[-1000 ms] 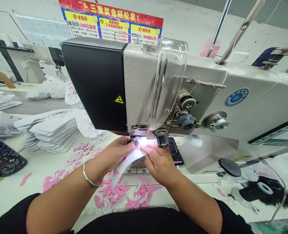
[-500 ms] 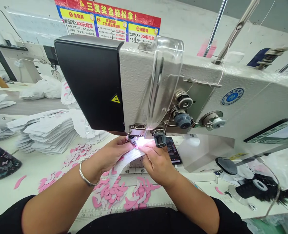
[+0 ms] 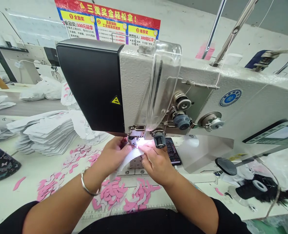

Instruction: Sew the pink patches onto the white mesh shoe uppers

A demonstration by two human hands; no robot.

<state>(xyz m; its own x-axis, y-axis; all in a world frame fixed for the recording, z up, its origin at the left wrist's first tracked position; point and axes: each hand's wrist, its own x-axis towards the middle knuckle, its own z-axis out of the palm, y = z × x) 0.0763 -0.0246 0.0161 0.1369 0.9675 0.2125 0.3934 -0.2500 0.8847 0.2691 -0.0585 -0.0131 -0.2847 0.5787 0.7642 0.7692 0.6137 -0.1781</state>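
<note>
A white mesh fabric piece (image 3: 130, 158) lies under the lit needle area of the sewing machine (image 3: 136, 84), its tail hanging toward me. My left hand (image 3: 113, 152) grips its left side, with the thumb on top close to the presser foot (image 3: 133, 139). From the right, my right hand (image 3: 157, 162) pinches the fabric's other edge just beside the needle, fingers curled. Glare from the lamp hides the exact stitching point. Loose pink and white curved cut pieces (image 3: 113, 191) are heaped on the table below my hands.
Stacked white fabric panels (image 3: 48, 133) stand at left, near a dark patterned cloth item (image 3: 2, 161). A phone (image 3: 173, 151) lies behind my right hand. Black thread spool (image 3: 252, 188) and machine screen (image 3: 275, 133) are at right. A ruler strip (image 3: 95, 214) runs along the front edge.
My left hand has shifted slightly, and the fabric's tail has swung and shortened toward the needle. My right hand stays nearly in place. The view has moved a little.
</note>
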